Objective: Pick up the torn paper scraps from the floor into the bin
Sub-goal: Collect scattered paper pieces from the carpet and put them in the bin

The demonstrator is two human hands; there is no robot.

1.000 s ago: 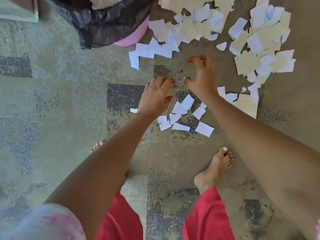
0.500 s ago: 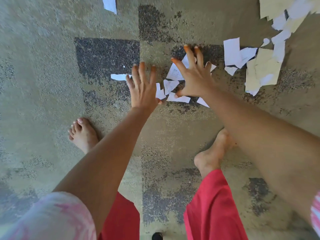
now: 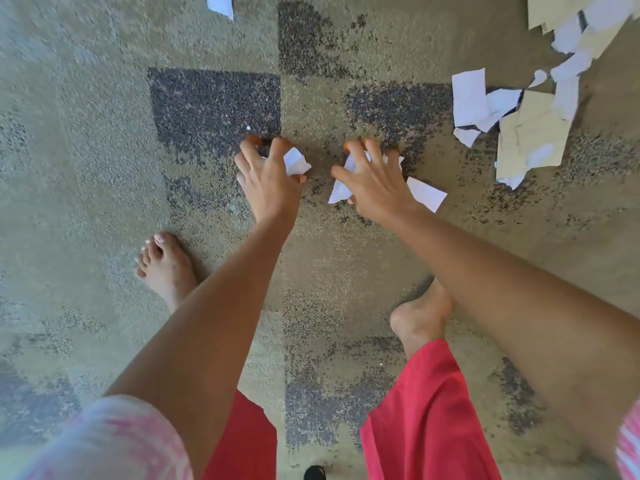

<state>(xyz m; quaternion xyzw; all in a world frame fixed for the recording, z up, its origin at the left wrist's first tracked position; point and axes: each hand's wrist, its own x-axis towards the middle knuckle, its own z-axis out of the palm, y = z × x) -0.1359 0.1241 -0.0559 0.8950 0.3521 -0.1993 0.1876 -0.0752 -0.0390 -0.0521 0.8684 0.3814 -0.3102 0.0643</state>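
My left hand [image 3: 268, 178] presses down on the carpet with curled fingers closed over white paper scraps [image 3: 296, 162]. My right hand [image 3: 375, 180] does the same a little to the right, clawed around several white scraps [image 3: 341, 190]; one scrap [image 3: 426, 194] sticks out beside the wrist. A larger heap of white and cream scraps [image 3: 530, 133] lies on the floor at the upper right. The bin is out of view.
The floor is patterned beige and dark grey carpet [image 3: 214, 109]. My bare feet stand below the hands, left foot [image 3: 166, 268] and right foot [image 3: 420, 315], with red trouser legs below. One white scrap [image 3: 220, 3] lies at the top edge.
The view dropped away from the bin. Both hands went from spread flat over the small scrap cluster to curled, gathering the scraps under the fingers.
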